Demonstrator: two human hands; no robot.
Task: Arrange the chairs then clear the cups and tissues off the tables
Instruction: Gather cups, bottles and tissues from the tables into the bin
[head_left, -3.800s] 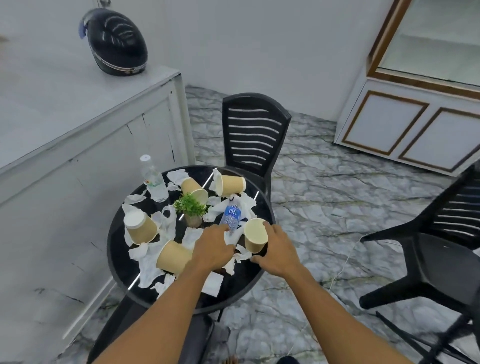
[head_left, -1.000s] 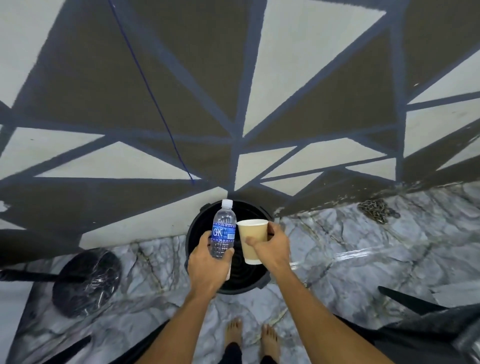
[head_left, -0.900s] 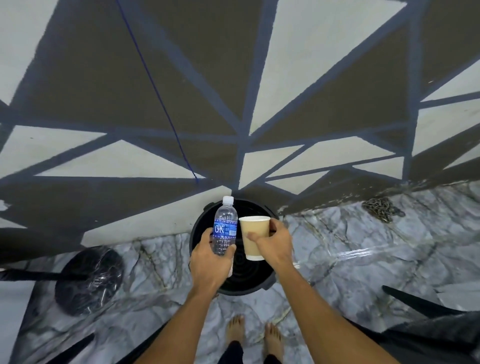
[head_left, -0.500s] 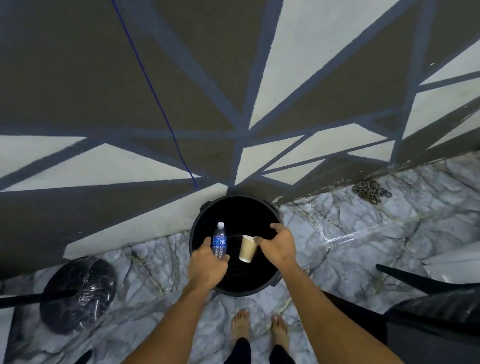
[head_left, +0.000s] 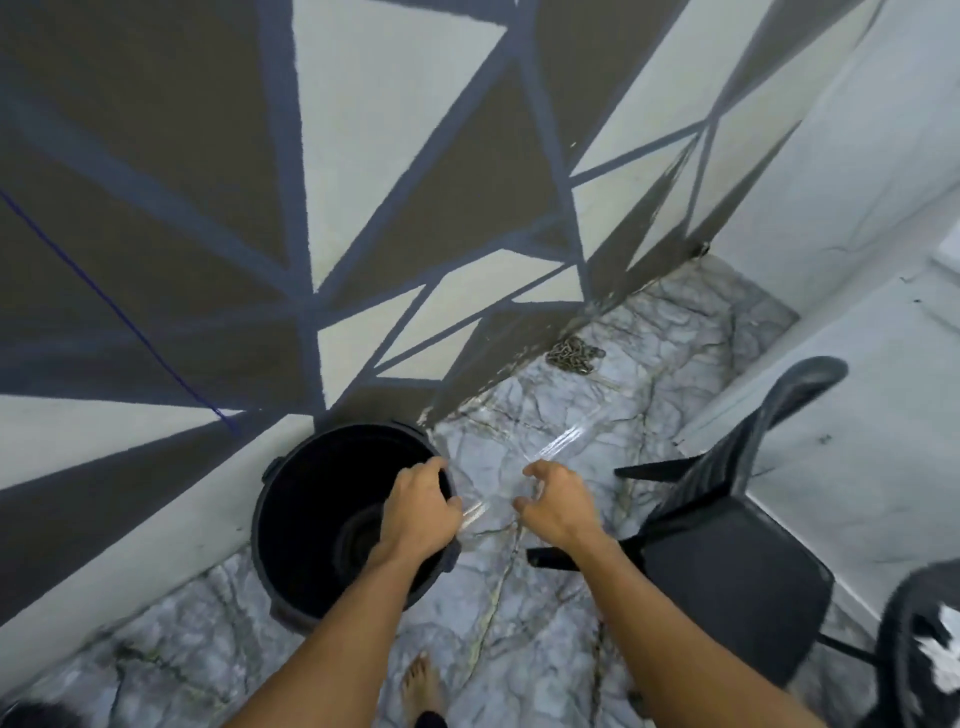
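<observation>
Looking down, what are the hands doing?

The left hand (head_left: 423, 512) is hovering over the right rim of the round black plastic bin (head_left: 270, 501), fingers loosely bent, grasping nothing. The right hand (head_left: 558, 506) is hanging above the grey marbled floor (head_left: 519, 623) just right of the bin, fingers slack, likewise released.

Where are the task's things sitting?

A black plastic chair (head_left: 727, 571) is standing right of the hands, near the white wall. Crumpled white tissue (head_left: 943, 670) is lying on a dark round worktop (head_left: 898, 665) at the near right edge, blurred. The bin's inside is showing too dark to tell.
</observation>
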